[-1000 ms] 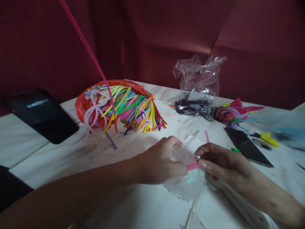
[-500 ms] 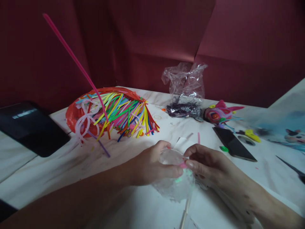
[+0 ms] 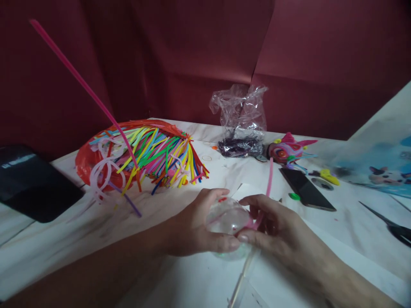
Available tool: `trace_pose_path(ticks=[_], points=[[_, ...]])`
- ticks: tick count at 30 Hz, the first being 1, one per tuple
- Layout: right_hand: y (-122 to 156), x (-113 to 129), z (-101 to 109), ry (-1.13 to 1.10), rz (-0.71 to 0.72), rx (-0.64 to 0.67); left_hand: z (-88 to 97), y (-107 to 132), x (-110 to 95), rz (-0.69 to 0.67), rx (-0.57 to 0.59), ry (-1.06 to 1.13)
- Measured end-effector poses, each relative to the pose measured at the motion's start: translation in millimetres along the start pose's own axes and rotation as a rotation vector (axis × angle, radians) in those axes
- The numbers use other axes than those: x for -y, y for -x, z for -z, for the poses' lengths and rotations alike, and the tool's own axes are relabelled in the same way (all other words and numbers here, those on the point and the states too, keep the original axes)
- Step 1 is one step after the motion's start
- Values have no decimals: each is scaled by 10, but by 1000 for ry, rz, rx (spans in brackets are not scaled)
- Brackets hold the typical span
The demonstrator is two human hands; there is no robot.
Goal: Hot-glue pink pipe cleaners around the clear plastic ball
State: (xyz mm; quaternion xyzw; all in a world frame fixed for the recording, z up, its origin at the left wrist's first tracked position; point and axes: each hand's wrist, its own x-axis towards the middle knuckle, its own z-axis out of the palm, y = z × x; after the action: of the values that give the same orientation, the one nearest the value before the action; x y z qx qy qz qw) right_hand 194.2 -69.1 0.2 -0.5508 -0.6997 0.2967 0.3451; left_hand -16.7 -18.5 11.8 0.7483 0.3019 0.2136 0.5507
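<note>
My left hand (image 3: 199, 229) is wrapped round a clear, rounded plastic piece (image 3: 229, 216), thumb and fingers on opposite sides. Red spots show on the piece, with a trace of green low down. At its right side my right hand (image 3: 279, 226) pinches a pink pipe cleaner (image 3: 270, 177), whose free length sticks up behind the fingers. Where the pipe cleaner meets the plastic is partly covered by my fingertips. A thin pale stick (image 3: 238, 284) points down toward me from below the piece.
Colourful pipe cleaners (image 3: 160, 154) spill from a red bag (image 3: 84, 164); one long pink one rises left. Behind are a clear bag (image 3: 244, 115) and a pink fish-like figure (image 3: 285, 149). Rightward lie a dark phone (image 3: 306, 190) and scissors (image 3: 393, 226). A black tablet-like slab (image 3: 38, 184) is left.
The view has shifted slightly. The clear piece has turned between my hands and looks rounder. The pink pipe cleaner now stands up beyond my right hand.
</note>
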Motion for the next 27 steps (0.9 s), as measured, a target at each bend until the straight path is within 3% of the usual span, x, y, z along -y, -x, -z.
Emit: trace_pose_path(ticks=[5,10,16,27], points=[[12,32,-6,43,27,10,-5,-25,-34,-34,-19,-186],[-13,118,124,-19,46,120,24,-40,-46,10,-2,-149],[-24,152,196,-70,27,165,64,-42,-36,4,31,-188],[-98,-74,243,-183,-115,217,115,-60,-72,18,89,-188]])
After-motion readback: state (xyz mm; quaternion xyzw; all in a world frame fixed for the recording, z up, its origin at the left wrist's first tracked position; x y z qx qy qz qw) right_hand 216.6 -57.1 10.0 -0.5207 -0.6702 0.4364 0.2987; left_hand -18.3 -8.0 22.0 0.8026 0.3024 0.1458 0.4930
